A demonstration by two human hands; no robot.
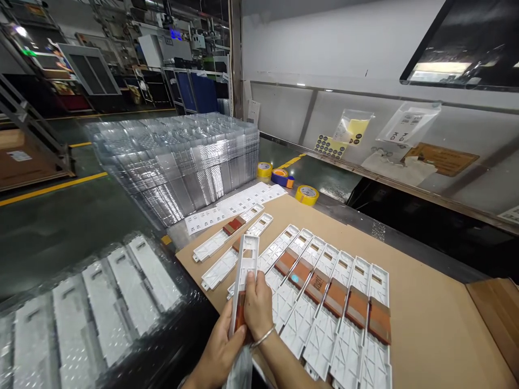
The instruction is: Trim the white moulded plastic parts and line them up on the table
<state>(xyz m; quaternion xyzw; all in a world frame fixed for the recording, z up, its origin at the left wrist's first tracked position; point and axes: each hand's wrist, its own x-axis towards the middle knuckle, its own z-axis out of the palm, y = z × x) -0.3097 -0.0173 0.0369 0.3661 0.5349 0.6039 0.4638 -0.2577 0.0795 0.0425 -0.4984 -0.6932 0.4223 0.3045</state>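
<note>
I logged left hand [217,346], right hand [258,305], both clamped on a white plastic frame [245,265], matching frames [336,319] lying right, on a cardboard sheet [430,313]

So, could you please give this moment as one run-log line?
Left hand: grips white plastic frame | Right hand: on same frame | Nearby: white frames on cardboard sheet

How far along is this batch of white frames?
Done, it seems: the row of white plastic frames on the cardboard sheet, with brown pads fitted. In hand: one more frame, held by the left hand and right hand. Left: possibly the white frames in clear trays at lower left; their state is unclear.
</note>
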